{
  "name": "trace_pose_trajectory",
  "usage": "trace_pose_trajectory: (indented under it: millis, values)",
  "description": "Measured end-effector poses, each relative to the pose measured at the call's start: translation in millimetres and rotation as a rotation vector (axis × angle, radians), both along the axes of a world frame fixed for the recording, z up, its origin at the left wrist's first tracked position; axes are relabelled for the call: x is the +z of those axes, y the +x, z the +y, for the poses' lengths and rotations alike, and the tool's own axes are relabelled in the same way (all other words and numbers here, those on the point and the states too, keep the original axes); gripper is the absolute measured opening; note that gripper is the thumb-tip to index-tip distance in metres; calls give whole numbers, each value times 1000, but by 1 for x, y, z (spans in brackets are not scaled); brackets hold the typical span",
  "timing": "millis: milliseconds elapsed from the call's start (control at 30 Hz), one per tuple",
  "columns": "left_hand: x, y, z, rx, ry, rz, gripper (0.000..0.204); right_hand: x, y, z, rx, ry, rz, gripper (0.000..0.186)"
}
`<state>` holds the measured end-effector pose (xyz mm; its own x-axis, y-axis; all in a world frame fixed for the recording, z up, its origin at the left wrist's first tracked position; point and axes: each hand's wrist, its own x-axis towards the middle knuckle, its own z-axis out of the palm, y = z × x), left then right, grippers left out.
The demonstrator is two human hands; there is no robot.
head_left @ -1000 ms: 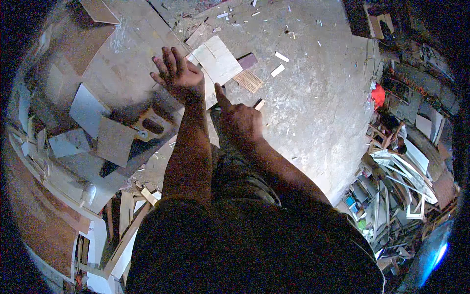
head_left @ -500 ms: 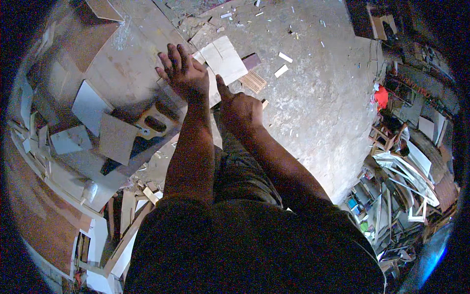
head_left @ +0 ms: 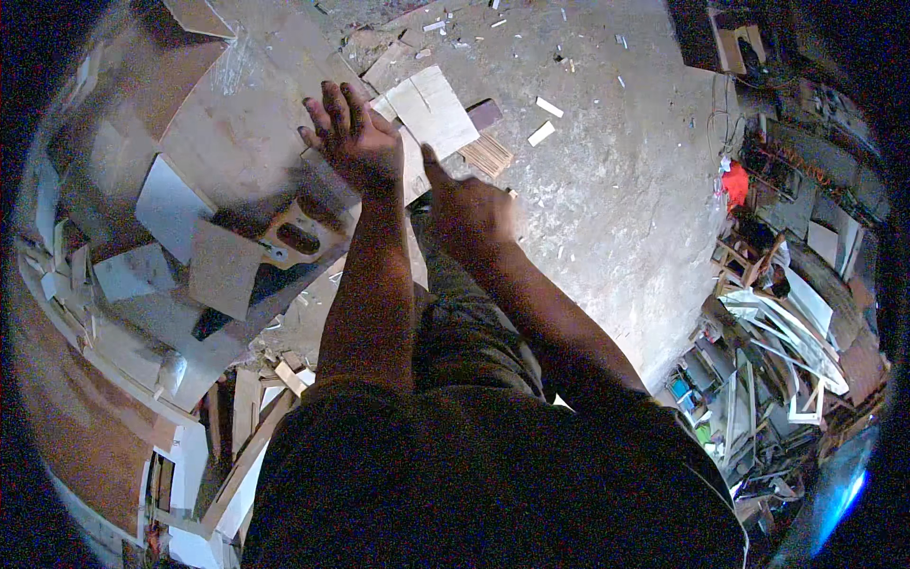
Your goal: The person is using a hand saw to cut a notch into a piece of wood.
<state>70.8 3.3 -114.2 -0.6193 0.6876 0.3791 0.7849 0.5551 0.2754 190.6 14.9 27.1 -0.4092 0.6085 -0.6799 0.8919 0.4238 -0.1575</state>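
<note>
Board point(head_left: 434, 109) near splayed left hand point(head_left: 355, 142); right hand point(head_left: 469, 216) now blurrier, index extended, rest unclear

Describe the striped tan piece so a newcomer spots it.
On the grey floor, find the pale board beyond the right hand. At its lower-right edge lies a small tan piece; parallel stripes set it apart from the plain purplish block beside it.

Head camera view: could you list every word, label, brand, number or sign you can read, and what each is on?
No text can be read.
Light square board near the right hand: no lettering I can make out.
White panel, lower left: any marking is too small to read.
Scrap pile, right side: too small and blurred to tell.
</note>
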Motion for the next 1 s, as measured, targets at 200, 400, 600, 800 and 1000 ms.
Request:
trace_pose_trajectory:
  millis: [200,400,600,800,1000]
  values:
    - [2,-4,-6,-2,-36,-33,45,8,0,-5,28,7,-16,73]
    - [5,2,1,-12,-49,-24,43,-6,-7,5,1,6,-6,71]
    - [-2,-4,-4,-9,-1,-34,46,6,3,-13,-18,-34,16,72]
    - [4,-2,-2,-22,-87,-53,52,-11,10,-7,-31,16,18,74]
    - [16,-10,-7,-107,-45,-105,51,-36,26,-15,-257,-4,330,56]
